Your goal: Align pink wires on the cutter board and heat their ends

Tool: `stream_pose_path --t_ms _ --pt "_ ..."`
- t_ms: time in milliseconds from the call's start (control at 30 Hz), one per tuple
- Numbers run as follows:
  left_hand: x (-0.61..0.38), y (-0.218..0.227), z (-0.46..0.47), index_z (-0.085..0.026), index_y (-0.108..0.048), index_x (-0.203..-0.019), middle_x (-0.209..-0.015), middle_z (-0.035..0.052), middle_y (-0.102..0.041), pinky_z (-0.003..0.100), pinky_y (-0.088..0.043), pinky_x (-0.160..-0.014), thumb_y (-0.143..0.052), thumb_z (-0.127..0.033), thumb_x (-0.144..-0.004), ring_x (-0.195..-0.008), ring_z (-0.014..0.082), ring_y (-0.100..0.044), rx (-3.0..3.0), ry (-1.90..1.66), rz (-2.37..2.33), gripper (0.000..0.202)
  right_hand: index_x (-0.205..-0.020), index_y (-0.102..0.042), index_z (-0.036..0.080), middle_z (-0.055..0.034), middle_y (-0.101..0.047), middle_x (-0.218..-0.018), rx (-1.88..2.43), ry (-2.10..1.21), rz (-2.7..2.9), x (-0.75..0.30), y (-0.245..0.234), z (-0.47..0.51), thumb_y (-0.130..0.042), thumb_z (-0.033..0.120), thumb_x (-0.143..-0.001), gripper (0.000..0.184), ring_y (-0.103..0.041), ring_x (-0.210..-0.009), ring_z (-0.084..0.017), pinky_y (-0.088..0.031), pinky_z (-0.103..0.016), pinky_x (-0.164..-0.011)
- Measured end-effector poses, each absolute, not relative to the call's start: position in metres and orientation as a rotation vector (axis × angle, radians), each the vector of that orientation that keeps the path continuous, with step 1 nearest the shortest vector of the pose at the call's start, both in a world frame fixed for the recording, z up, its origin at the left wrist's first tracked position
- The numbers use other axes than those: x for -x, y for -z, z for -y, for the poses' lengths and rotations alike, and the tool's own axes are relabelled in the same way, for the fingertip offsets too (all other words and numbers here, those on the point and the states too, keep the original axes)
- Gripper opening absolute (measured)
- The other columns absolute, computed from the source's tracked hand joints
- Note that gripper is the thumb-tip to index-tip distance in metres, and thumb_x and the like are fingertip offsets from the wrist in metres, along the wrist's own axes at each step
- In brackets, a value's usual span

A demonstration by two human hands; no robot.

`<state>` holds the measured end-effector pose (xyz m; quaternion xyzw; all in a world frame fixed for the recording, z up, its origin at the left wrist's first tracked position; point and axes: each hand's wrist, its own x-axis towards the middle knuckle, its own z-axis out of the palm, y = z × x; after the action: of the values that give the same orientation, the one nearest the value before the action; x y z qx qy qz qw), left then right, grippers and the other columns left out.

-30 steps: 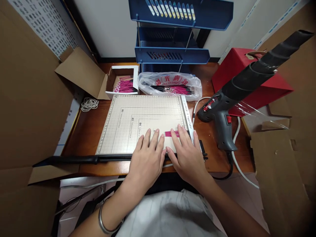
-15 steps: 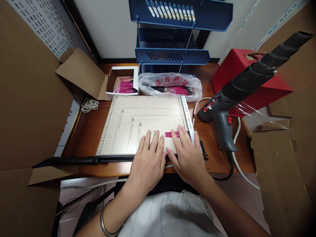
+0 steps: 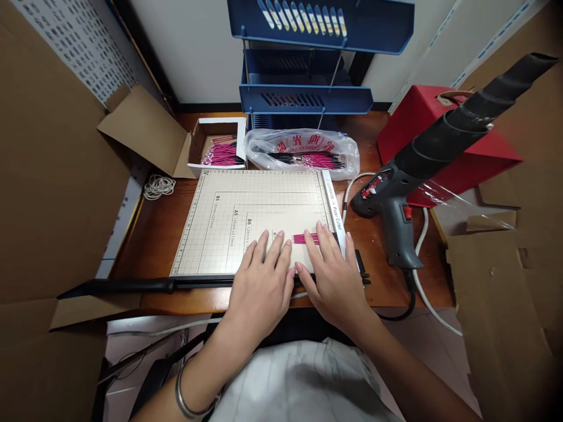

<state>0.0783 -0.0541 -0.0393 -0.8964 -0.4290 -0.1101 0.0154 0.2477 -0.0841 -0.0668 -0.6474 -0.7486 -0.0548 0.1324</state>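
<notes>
Both my hands lie palm down near the front edge of a paper cutter (image 3: 211,234) with a gridded cream board. My left hand (image 3: 263,278) rests flat with its fingers stretched out, just left of a small row of pink strips (image 3: 300,239). Over those strips lie the fingers of my right hand (image 3: 332,269), spread and flat, hiding part of them. The two thumbs are close together. The cutter's black handle (image 3: 132,285) is down along the front edge, reaching out to the left.
Behind the cutter are a white box (image 3: 220,122) of pink-and-black pieces and a clear plastic bag (image 3: 264,140) with similar ones. A blue tiered rack (image 3: 308,99) stands behind. At the right are a heat gun (image 3: 398,205) and a red box (image 3: 475,152). Cardboard (image 3: 53,176) walls the left.
</notes>
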Motion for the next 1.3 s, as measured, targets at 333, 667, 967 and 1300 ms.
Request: stream_pose_path --t_ms 333,667,967,1300 --pt "-0.075 0.034 0.044 -0.015 -0.055 -0.147 -0.156 0.0106 -0.051 0.066 -0.032 -0.118 -0.039 -0.035 -0.107 -0.142 0.0382 -0.049 2.789 0.332 1.348 0.048 -0.154 -0.043 0.008 -0.0246 -0.036 -0.163 1.881 0.158 2.166 -0.247 0.066 0.084 -0.036 0.044 -0.107 0.060 -0.037 -0.151 -0.035 -0.021 -0.061 -0.123" --pt "-0.083 0.039 0.042 -0.014 -0.054 -0.149 -0.158 0.0052 -0.049 0.068 -0.035 -0.115 -0.039 -0.030 -0.105 -0.142 0.0452 -0.045 2.783 0.359 1.365 0.049 -0.154 -0.043 0.008 -0.0244 -0.037 -0.162 1.871 0.157 2.155 -0.247 0.067 0.083 -0.037 0.043 -0.107 0.059 -0.038 -0.151 -0.035 -0.019 -0.061 -0.123" --pt "-0.095 0.024 0.036 -0.018 -0.058 -0.142 -0.156 0.0079 -0.053 0.061 -0.033 -0.120 -0.042 -0.032 -0.105 -0.143 0.0334 -0.047 2.903 0.573 1.316 0.042 -0.153 -0.044 0.006 -0.0226 -0.035 -0.163 1.892 0.087 2.165 -0.247 0.066 0.083 -0.034 0.036 -0.106 0.057 -0.034 -0.153 -0.034 -0.016 -0.061 -0.125" --pt "-0.110 0.023 0.026 -0.015 -0.054 -0.143 -0.148 0.0082 -0.061 0.051 -0.029 -0.125 -0.040 -0.030 -0.106 -0.138 0.0245 -0.053 3.098 0.658 1.194 0.043 -0.158 -0.034 0.005 -0.0213 -0.034 -0.165 1.871 0.085 2.163 -0.245 0.069 0.083 -0.030 0.031 -0.106 0.058 -0.030 -0.155 -0.033 -0.016 -0.059 -0.125"
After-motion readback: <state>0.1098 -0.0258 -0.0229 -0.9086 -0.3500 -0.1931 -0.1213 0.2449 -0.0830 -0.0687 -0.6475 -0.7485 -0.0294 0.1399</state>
